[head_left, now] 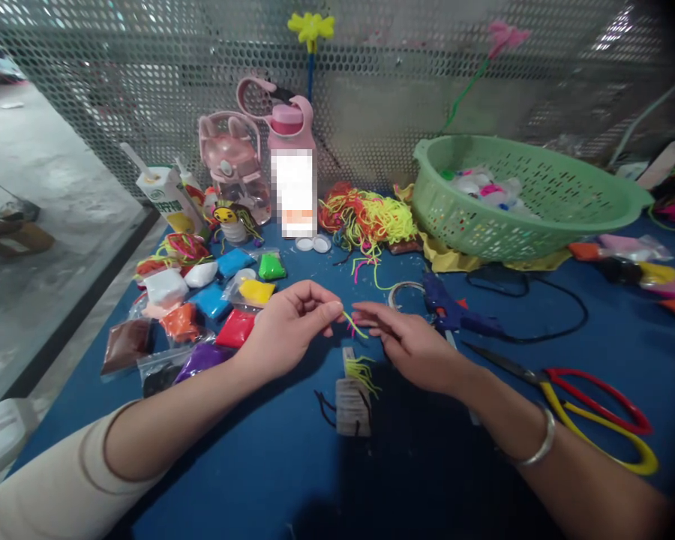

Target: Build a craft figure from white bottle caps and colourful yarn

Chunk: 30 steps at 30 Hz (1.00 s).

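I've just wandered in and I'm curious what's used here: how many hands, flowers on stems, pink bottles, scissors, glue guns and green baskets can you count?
Hands: 2, left hand and right hand
Flowers: 2, yellow flower and pink flower
Pink bottles: 2, shorter bottle and taller bottle
Scissors: 1
Glue gun: 1
Green basket: 1
Total: 9

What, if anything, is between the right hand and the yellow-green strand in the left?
Nothing visible. The left hand pinches the yellow-green strand; its end points toward the right hand, close by. Whether they touch is unclear. A pink strand shows alongside, not blocking.
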Available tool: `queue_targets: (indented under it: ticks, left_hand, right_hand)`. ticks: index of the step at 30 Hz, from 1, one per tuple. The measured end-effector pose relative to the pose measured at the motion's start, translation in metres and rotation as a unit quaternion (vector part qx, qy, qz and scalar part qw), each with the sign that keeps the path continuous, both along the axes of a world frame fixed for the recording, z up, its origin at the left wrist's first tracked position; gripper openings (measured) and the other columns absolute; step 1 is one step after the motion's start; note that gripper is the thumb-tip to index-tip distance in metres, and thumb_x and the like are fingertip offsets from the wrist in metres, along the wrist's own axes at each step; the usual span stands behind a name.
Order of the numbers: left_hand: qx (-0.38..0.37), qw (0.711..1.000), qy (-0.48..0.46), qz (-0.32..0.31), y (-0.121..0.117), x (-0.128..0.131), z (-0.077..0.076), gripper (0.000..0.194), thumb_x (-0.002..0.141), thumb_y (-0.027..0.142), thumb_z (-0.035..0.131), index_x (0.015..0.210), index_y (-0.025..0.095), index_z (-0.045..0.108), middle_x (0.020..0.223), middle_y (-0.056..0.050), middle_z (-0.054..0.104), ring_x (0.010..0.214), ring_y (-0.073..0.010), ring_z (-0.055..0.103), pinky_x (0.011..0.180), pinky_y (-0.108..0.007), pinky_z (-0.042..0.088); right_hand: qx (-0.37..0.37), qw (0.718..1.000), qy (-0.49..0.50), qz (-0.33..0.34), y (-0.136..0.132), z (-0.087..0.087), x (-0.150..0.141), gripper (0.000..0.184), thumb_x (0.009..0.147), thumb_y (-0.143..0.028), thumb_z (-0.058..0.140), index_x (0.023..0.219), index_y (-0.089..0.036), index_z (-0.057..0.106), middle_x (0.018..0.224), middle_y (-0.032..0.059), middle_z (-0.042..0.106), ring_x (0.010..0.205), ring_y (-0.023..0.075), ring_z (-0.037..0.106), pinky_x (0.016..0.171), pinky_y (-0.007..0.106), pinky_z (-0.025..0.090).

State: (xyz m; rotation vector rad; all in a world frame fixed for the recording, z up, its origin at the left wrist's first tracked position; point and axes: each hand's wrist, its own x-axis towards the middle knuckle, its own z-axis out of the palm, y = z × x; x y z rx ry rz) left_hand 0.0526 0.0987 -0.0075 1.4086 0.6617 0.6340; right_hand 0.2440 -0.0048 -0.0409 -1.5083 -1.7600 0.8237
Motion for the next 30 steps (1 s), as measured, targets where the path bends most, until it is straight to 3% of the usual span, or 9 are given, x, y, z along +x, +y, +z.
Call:
queue_targets:
  ticks: [5, 7, 10, 14, 17, 20, 23, 27, 30]
  left_hand:
    - [0.015, 0.999, 0.007, 0.049, 0.0, 0.002, 0.002, 0.021, 0.077, 0.033, 0.07, 0.075, 0.016, 0.058, 0.064, 0.003, 0.062, 0.054, -0.0062, 0.052, 0.052, -0.018, 0.039]
    - [0.024, 0.997, 0.031, 0.066, 0.0, 0.003, -0.001, 0.021, 0.077, 0.034, 0.069, 0.075, 0.016, 0.06, 0.061, 0.004, 0.06, 0.054, -0.0064, 0.05, 0.052, -0.019, 0.038]
    - [0.03, 0.996, 0.062, 0.052, -0.001, 0.003, -0.005, 0.021, 0.076, 0.035, 0.07, 0.075, 0.016, 0.063, 0.067, 0.002, 0.062, 0.057, -0.0073, 0.05, 0.055, -0.02, 0.039]
    - [0.064, 0.994, 0.078, 0.03, -0.007, 0.0, -0.007, 0.019, 0.074, 0.036, 0.072, 0.077, 0.018, 0.068, 0.077, -0.001, 0.067, 0.07, -0.0116, 0.057, 0.068, -0.024, 0.044]
    - [0.082, 0.995, 0.057, 0.028, -0.016, -0.002, -0.004, 0.014, 0.073, 0.033, 0.074, 0.075, 0.019, 0.07, 0.078, -0.001, 0.066, 0.074, -0.0129, 0.058, 0.071, -0.026, 0.044]
    - [0.101, 0.994, -0.001, 0.044, -0.027, -0.002, -0.003, 0.008, 0.071, 0.027, 0.076, 0.071, 0.02, 0.072, 0.077, 0.0, 0.061, 0.078, -0.0128, 0.056, 0.074, -0.026, 0.044]
    - [0.108, 0.992, -0.039, 0.056, -0.036, -0.002, -0.006, 0.004, 0.071, 0.025, 0.077, 0.072, 0.022, 0.074, 0.078, 0.0, 0.057, 0.08, -0.0124, 0.054, 0.076, -0.026, 0.043]
    - [0.085, 0.994, -0.028, 0.058, -0.039, -0.002, -0.016, 0.007, 0.07, 0.028, 0.079, 0.072, 0.023, 0.076, 0.081, -0.001, 0.056, 0.079, -0.0128, 0.053, 0.072, -0.025, 0.042]
    - [0.08, 0.996, -0.009, 0.05, -0.039, -0.002, -0.022, 0.009, 0.07, 0.03, 0.078, 0.072, 0.022, 0.075, 0.079, -0.002, 0.057, 0.077, -0.0128, 0.052, 0.07, -0.025, 0.042]
  right_hand:
    - [0.094, 0.982, 0.095, -0.133, 0.0, -0.002, 0.008, 0.066, 0.08, 0.0, 0.043, 0.138, -0.028, 0.035, 0.143, 0.0074, 0.046, 0.133, 0.0195, 0.045, 0.11, 0.041, 0.039]
    - [0.088, 0.982, 0.095, -0.137, 0.0, -0.001, 0.01, 0.068, 0.08, 0.0, 0.042, 0.141, -0.029, 0.031, 0.143, 0.009, 0.047, 0.132, 0.0207, 0.046, 0.106, 0.04, 0.044]
    - [0.035, 0.994, -0.023, -0.103, -0.002, 0.004, 0.011, 0.073, 0.08, -0.002, 0.043, 0.145, -0.03, 0.027, 0.141, 0.0094, 0.05, 0.121, 0.0241, 0.056, 0.098, 0.044, 0.049]
    - [0.148, 0.961, -0.15, -0.177, -0.005, 0.019, 0.005, 0.047, 0.084, -0.007, 0.043, 0.125, -0.025, 0.055, 0.126, 0.0084, 0.061, 0.117, 0.0264, 0.056, 0.101, 0.047, 0.044]
    - [0.172, 0.956, -0.033, -0.235, -0.009, 0.031, -0.007, 0.026, 0.09, -0.02, 0.046, 0.111, -0.024, 0.06, 0.106, 0.0076, 0.067, 0.085, 0.0202, 0.065, 0.079, 0.038, 0.054]
    - [0.025, 0.974, 0.175, -0.142, -0.014, 0.039, -0.021, 0.039, 0.085, -0.03, 0.057, 0.124, -0.026, 0.05, 0.107, 0.0067, 0.067, 0.059, 0.0115, 0.058, 0.057, 0.029, 0.053]
    - [-0.084, 0.96, 0.258, -0.068, -0.018, 0.039, -0.027, 0.044, 0.077, -0.028, 0.067, 0.119, -0.025, 0.054, 0.087, 0.0021, 0.068, 0.061, 0.0114, 0.06, 0.057, 0.025, 0.052]
    - [-0.093, 0.975, 0.191, -0.072, -0.018, 0.035, -0.021, 0.015, 0.081, -0.031, 0.064, 0.092, -0.022, 0.068, 0.067, -0.0013, 0.062, 0.054, 0.0101, 0.054, 0.048, 0.022, 0.043]
    - [-0.033, 0.995, 0.077, -0.062, -0.018, 0.033, -0.015, 0.012, 0.084, -0.028, 0.061, 0.084, -0.022, 0.071, 0.067, -0.001, 0.065, 0.056, 0.0109, 0.054, 0.051, 0.023, 0.042]
